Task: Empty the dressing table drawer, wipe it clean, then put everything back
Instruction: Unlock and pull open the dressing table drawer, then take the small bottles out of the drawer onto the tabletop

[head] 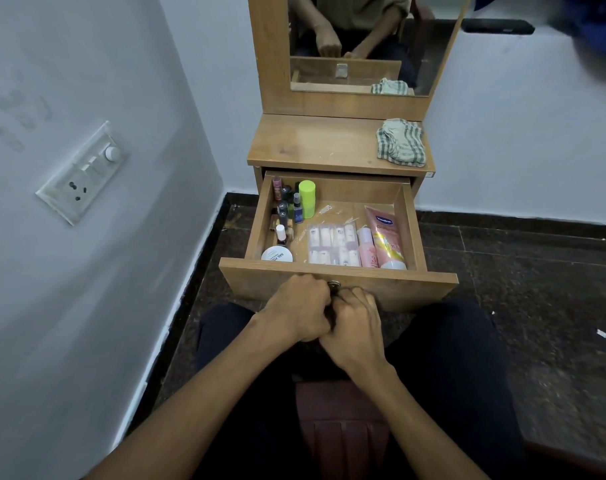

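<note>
Head view: drawer (339,285) pulled well out of dressing table (329,143), front panel near, just above the lap. Left hand (299,306) and right hand (355,323) bunched together at the front panel, knuckles touching, fingers curled beside the small metal knob (334,284); cannot tell whether either actually grips the knob or merely rests against the wood.

Drawer fully loaded: green-capped bottle (307,198) among small dark bottles at far left, round white tub (277,254) near left, clear packet of small tubes (333,244) in the middle, pink bottle (367,247) and pink tube (386,237) at right, side by side. Checked cloth (401,143) on the tabletop, far right, well apart from the drawer.

Judged stage: opening just finished, emptying not yet begun. Next move likely calls for letting go of the front, reaching in, lifting items out one by one onto the bare left of the tabletop, upright bottles handled carefully to avoid toppling neighbours.
</note>
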